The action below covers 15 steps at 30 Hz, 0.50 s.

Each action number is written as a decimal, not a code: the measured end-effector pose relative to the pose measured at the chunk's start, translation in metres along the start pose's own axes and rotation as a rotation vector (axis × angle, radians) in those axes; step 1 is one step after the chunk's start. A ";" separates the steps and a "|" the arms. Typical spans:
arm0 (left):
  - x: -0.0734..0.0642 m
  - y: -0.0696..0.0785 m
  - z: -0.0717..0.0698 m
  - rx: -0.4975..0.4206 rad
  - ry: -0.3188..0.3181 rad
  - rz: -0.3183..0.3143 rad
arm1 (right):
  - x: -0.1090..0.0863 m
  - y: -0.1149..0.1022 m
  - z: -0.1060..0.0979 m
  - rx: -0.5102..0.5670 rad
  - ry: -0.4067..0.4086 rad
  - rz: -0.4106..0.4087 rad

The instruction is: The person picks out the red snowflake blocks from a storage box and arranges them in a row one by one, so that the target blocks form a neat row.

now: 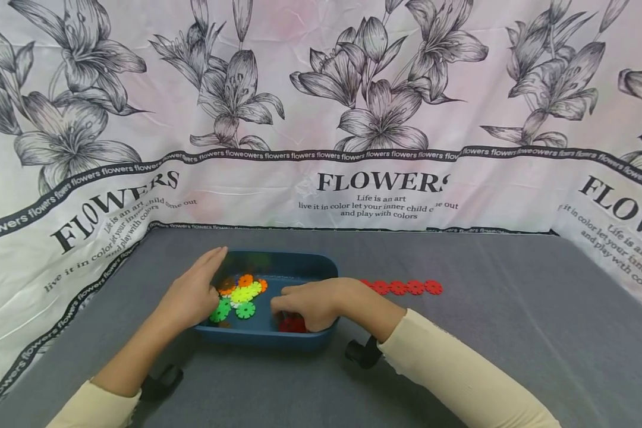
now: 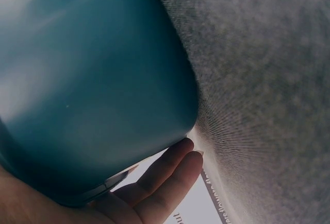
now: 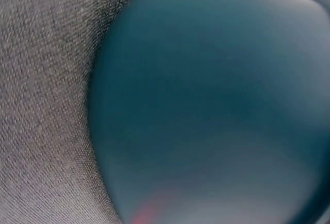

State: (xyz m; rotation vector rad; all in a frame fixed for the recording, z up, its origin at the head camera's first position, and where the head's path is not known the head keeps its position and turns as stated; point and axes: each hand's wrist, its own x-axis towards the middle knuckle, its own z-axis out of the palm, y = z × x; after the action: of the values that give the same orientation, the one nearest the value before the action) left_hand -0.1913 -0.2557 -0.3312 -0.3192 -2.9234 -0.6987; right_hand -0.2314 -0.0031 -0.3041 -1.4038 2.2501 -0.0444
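A dark blue plastic bin sits on the table with toothed, snowflake-like plastic discs inside. My left hand holds the bin's left end, thumb at the rim; in the left wrist view its fingers lie along the outer wall. Yellow discs, orange discs and green discs are loosely piled near that hand. My right hand reaches into the bin's right side, fingers bent down at the red discs. I cannot tell whether it pinches one; its fingertips are partly hidden.
Right of the bin, a row of several red discs lies on the grey tablecloth, partly behind my right wrist. A flower-printed cloth hangs along the table's back and sides. Dark wrist straps sit under both forearms.
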 end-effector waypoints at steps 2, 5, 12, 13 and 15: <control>0.000 0.000 0.000 -0.004 0.001 -0.001 | 0.001 0.000 0.000 0.009 -0.005 0.012; -0.001 0.000 0.001 -0.005 0.001 -0.002 | 0.001 0.001 0.000 0.000 -0.013 0.004; 0.000 0.001 0.000 0.003 0.004 0.004 | 0.001 0.002 0.001 -0.031 -0.013 0.002; 0.000 0.001 0.000 0.006 0.005 0.005 | 0.001 0.002 0.001 -0.030 -0.012 0.007; 0.000 0.000 -0.001 0.009 0.007 0.004 | 0.001 0.002 0.000 -0.028 -0.010 0.021</control>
State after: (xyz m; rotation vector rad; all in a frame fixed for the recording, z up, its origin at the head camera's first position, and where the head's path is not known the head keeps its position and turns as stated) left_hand -0.1913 -0.2555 -0.3305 -0.3212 -2.9176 -0.6849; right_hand -0.2333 -0.0029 -0.3054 -1.3917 2.2654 0.0008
